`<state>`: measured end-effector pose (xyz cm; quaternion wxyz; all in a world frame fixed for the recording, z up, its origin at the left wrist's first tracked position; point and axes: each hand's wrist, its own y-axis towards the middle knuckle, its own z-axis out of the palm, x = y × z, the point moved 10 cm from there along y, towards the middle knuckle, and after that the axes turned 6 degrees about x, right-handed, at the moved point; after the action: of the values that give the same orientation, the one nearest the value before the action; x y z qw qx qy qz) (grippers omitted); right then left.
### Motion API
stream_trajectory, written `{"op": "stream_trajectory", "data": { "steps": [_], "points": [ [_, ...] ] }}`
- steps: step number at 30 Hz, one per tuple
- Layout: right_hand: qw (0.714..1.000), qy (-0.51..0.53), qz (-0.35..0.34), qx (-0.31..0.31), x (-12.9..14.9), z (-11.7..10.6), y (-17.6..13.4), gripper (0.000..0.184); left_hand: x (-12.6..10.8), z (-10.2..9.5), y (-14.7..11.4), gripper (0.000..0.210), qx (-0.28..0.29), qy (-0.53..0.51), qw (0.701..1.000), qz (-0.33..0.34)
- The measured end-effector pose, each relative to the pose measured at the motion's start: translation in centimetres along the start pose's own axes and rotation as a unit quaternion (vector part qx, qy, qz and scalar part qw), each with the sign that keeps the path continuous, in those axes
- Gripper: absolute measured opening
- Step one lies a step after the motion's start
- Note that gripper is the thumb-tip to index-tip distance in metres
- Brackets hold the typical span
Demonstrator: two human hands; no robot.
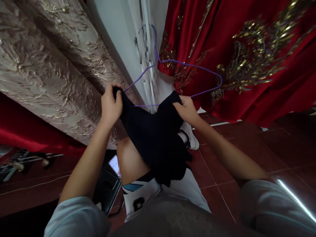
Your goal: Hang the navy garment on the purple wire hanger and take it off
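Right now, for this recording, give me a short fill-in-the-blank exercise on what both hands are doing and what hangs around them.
1. Both hands grip a dark garment at a wire hanger coloured ____.
2. The left hand pinches the garment's ____ corner as the camera sees it.
3. Behind the right hand hangs a ____ cloth with gold embroidery.
4. A lit phone lies beside the person's bare ____.

Missing words: purple; left; red; knee

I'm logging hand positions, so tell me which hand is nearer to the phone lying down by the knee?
Left. The left hand grips the dark garment almost straight above the phone; the right hand holds the garment's other end, well off to the right.
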<state>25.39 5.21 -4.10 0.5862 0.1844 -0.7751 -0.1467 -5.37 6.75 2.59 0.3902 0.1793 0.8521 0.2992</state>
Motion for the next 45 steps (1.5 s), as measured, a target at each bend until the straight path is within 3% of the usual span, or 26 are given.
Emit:
{"op": "stream_trajectory", "data": {
  "steps": [3,6,8,10,14,17,23,26,32,36,40,45],
  "points": [
    [0.998,-0.053,-0.031,0.0,1.1,-0.9,-0.6,0.016,2.7,1.4,0.0,0.028,0.045,0.01,0.999,-0.027],
    [0.993,-0.102,-0.053,-0.01,1.8,-1.8,-0.8,0.013,6.6,2.4,-1.7,0.038,0.107,0.066,0.99,-0.069],
    [0.992,-0.113,-0.053,-0.008,1.6,-1.8,-0.8,0.012,7.8,2.4,-2.6,0.044,0.134,0.107,0.982,-0.085],
    [0.991,-0.127,-0.046,-0.005,1.2,-1.2,-0.8,0.012,7.2,2.2,-2.8,0.046,0.142,0.114,0.981,-0.073],
    [0.989,-0.148,-0.029,-0.008,0.5,-0.3,-0.8,0.008,2.6,0.2,-1.6,0.045,0.091,0.111,0.99,-0.006],
    [0.989,-0.143,-0.027,-0.022,0.3,-0.8,-0.7,0.011,0.7,-0.6,-1.2,0.039,0.094,0.141,0.985,0.004],
    [0.985,-0.169,-0.023,-0.04,-0.2,-2.2,0.0,0.011,3.6,-1.0,-3.8,0.035,0.139,0.143,0.979,-0.037],
    [0.983,-0.177,-0.017,-0.042,-0.8,-2.3,0.4,0.01,4.6,-1.2,-4.9,0.034,0.156,0.137,0.978,-0.027],
    [0.982,-0.183,-0.018,-0.04,-1.1,-1.5,0.3,0.012,2.0,-1.4,-4.5,0.034,0.169,0.139,0.975,0.035],
    [0.988,-0.15,-0.026,-0.022,-0.6,-0.6,-0.2,0.011,0.6,-1.4,-3.0,0.034,0.134,0.134,0.981,0.028],
    [0.984,-0.174,-0.021,-0.043,-0.5,-1.6,-0.5,0.011,3.1,-0.3,-2.4,0.029,0.132,0.165,0.977,-0.043],
    [0.983,-0.175,-0.017,-0.046,-0.8,-2.3,-0.5,0.008,6.1,2.1,-4.0,0.023,0.229,0.205,0.946,-0.102]
  ]
}}
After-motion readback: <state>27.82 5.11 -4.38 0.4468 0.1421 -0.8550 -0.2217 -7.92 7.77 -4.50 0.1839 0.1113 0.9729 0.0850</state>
